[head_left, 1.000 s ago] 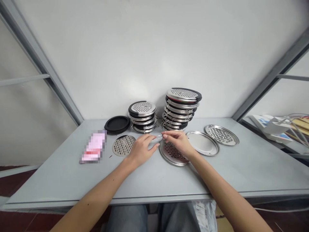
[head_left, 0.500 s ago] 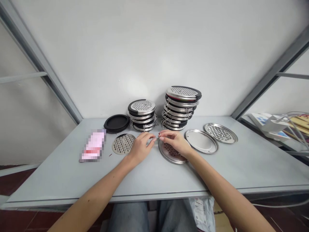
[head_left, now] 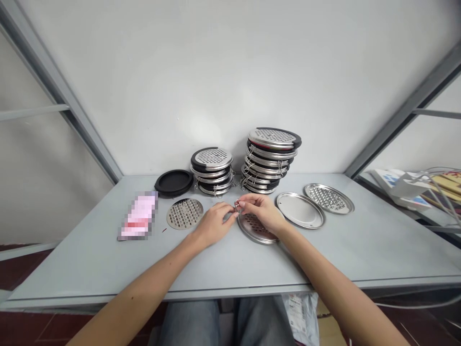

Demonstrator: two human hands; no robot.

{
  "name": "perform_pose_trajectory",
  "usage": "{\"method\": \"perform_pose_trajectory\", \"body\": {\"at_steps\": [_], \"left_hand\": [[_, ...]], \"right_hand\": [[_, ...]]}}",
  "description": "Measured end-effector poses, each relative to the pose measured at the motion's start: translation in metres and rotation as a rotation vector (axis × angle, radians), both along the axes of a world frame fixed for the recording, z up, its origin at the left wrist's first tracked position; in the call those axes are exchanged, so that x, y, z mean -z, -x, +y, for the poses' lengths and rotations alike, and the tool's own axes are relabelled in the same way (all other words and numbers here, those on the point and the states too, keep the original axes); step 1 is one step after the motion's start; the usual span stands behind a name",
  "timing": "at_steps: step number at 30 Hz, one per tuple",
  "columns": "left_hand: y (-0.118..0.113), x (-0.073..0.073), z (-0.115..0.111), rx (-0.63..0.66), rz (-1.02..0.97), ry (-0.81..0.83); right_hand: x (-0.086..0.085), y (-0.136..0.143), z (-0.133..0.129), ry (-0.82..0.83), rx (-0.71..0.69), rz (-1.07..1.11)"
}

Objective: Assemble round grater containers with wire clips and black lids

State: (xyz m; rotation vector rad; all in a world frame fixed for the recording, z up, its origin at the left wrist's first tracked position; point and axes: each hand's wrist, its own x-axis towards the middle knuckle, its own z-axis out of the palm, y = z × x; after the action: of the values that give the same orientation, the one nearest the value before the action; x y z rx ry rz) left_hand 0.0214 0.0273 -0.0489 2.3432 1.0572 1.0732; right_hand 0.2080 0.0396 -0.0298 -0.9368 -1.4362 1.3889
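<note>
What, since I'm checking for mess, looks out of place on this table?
A small dark sliver lies on the table near the leftmost grater disc, like stray debris, though too small to identify. The taller stack looks askew: its upper pieces jut right over the lower ones.

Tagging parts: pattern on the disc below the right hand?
Disc: rows of holes, partly covered; head view.

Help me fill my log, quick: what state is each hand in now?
Left hand: fingertips at the small wire piece; whether gripping it cannot be told.
Right hand: closed, pinching that piece.
</note>
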Motion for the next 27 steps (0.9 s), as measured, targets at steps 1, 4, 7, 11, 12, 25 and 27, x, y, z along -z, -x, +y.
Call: {"method": "perform_pose_trajectory", "body": {"at_steps": [1,4,7,11,12,25,27], "left_hand": [[-0.0007,0.0000,-0.0002,0.005,-0.010,0.008],[-0.0018,-0.0018,-0.0005,-0.006,-0.042,0.039],[-0.0010,-0.0045,-0.0001,-0.020,-0.058,0.066],[0.0000,-0.0062,0.0002,0.006,-0.069,0.094],[-0.0002,-0.0062,0.0000,0.021,-0.070,0.104],[-0.0018,-0.0036,0.0027,0.003,-0.260,0.392],[-0.0023,-0.0042,0.0049,0.063,-0.378,0.561]], "right_hand": [[0.0002,0.0002,0.0000,0.001,0.009,0.007],[0.0008,0.0011,0.0004,-0.001,0.054,0.036],[0.0001,0.0026,0.0003,0.003,0.115,0.045],[0.0000,0.0031,0.0002,-0.015,0.147,0.022],[0.0007,0.0028,0.0005,-0.028,0.143,0.008],[0.0029,-0.0007,-0.0037,-0.332,0.034,-0.256],[0.0018,-0.0003,-0.0052,-0.326,0.016,-0.272]]}}
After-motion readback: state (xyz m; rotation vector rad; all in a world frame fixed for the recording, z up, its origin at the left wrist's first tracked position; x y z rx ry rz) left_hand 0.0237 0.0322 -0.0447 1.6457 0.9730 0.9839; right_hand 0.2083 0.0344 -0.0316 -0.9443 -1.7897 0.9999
